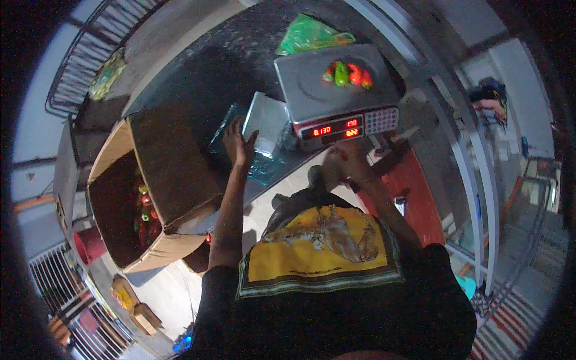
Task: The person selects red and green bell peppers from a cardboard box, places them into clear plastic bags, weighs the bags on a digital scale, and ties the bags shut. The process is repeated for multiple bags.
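My left hand (239,145) lies with spread fingers on the left edge of a stack of clear plastic bags (227,123), beside a pale flat rectangular tray or box (266,123). My right hand (348,161) is in front of the digital scale (300,84), blurred by motion. A small reddish spot shows at its fingers, but I cannot tell whether it holds anything. Several red and green peppers (341,74) lie on the right part of the scale's metal plate. Red digits glow on its front panel.
A green plastic bag (312,35) lies behind the scale on the dark table. To the left, an open cardboard box (174,162) holds several peppers (146,210). Grey metal posts (465,138) rise at the right, near a red surface (414,192). Smaller boxes (144,318) sit at lower left.
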